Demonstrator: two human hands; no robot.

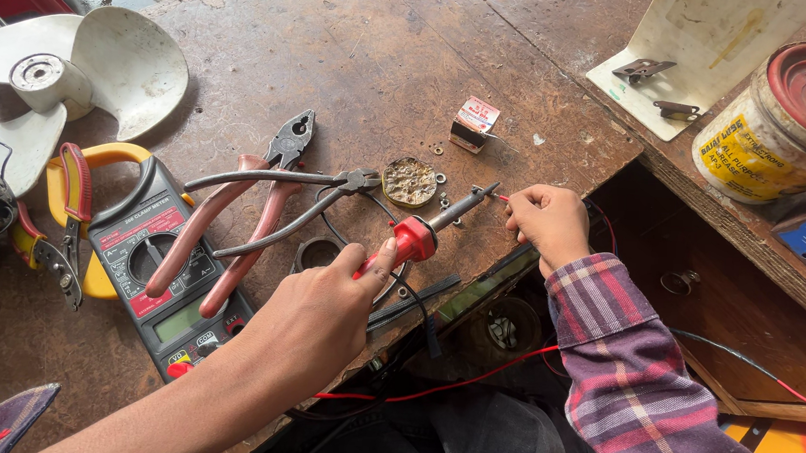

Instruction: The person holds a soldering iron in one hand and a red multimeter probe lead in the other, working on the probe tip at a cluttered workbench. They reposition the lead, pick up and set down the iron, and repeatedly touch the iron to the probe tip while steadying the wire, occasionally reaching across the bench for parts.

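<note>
I see my left hand (pixel 325 310) wrapped around the red-handled soldering iron with a dark metal barrel (pixel 426 230), thumb pressed along the top of the grip. Its long axis runs up and to the right from that hand, across the worn brown wooden workbench (pixel 375 60), and the tip ends just beside the bared end of the thin red wire (pixel 499 198). My right hand (pixel 548 223), in a purple plaid sleeve (pixel 634 376), pinches that wire between thumb and fingertips, with only a short stub showing to the left of the fingers. So the iron's tip lies to the left of the right-hand fingers, close to the wire's end; I cannot tell whether they touch. The right hand is the nearer of the two to that meeting point. The wire trails back under the right wrist and down over the bench edge. Just beyond the barrel sits a round, crusted brass-coloured tin (pixel 410 182).
</note>
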